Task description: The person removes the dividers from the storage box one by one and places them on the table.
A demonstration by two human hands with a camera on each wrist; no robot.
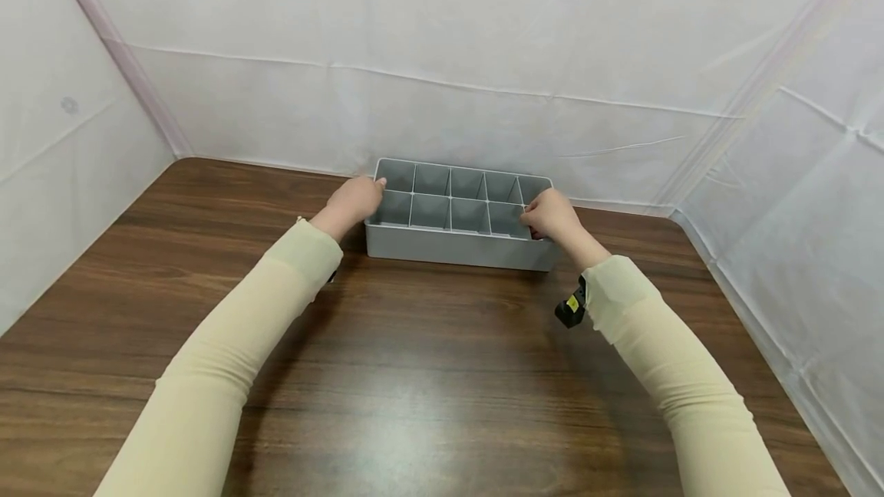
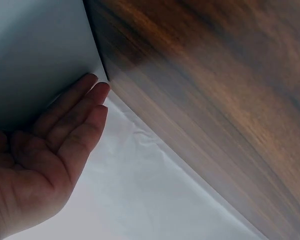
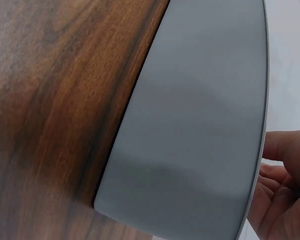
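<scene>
Spanning most of every view, the dark wooden table ran back to a corner of white sheeting, and against that back sheet sat the grey divided tray, its two rows of compartments showing nothing inside. Both arms in cream sleeves reached forward to it. The left hand lay against the tray's left end wall, fingers straight and together, flat on the grey surface by the left wrist view. The right hand was at the right end, its fingers curled over the rim and down into the end compartment while the thumb stayed outside, as the right wrist view showed at the tray's edge. A small black device with a yellow label hung at the right wrist.

By my reading, the step in hand was taking hold of the tray at both ends. Any lift or slide would call for even pressure from both sides, since the left hand only pressed and did not grip.
</scene>
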